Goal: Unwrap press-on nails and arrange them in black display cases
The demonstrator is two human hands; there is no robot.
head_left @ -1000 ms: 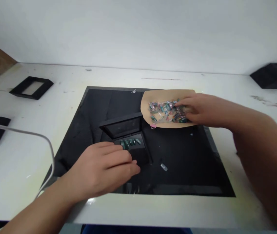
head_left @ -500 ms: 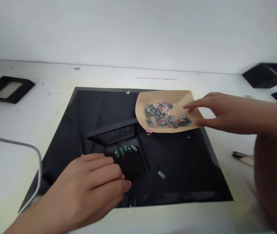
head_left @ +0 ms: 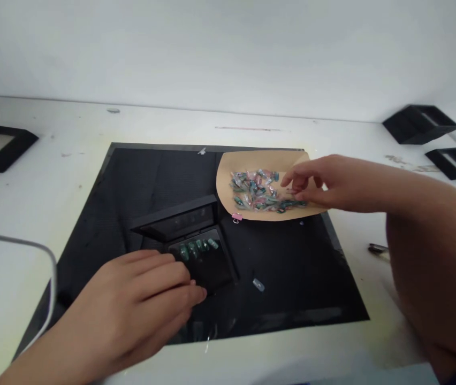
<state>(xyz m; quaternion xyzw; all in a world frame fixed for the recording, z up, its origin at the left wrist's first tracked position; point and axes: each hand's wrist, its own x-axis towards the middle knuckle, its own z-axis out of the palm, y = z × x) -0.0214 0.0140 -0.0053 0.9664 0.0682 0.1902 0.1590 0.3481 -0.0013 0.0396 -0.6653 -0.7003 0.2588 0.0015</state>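
Observation:
My left hand is closed at the front left of a black flip-lid case, fingertips bunched. What is between them, if anything, is hidden. The lid stands tilted up. Inside, along the back, lies a row of green glittery false nails. My right hand is over the right side of a tan paper tray, fingers bent down and thumb apart from the forefinger. Several small green and pink false nails in clear wrapping are piled beside its fingertips. A single pale nail lies right of the case.
Under the case and tray is a black mat on a white table. A pink binder clip touches the tray's front edge. Black frame-like boxes stand at both sides. A grey cable curves along the left.
My right hand has moved left and down into the tray, its fingers bending toward the pile. My left hand stays at the case. The whole view has shifted slightly.

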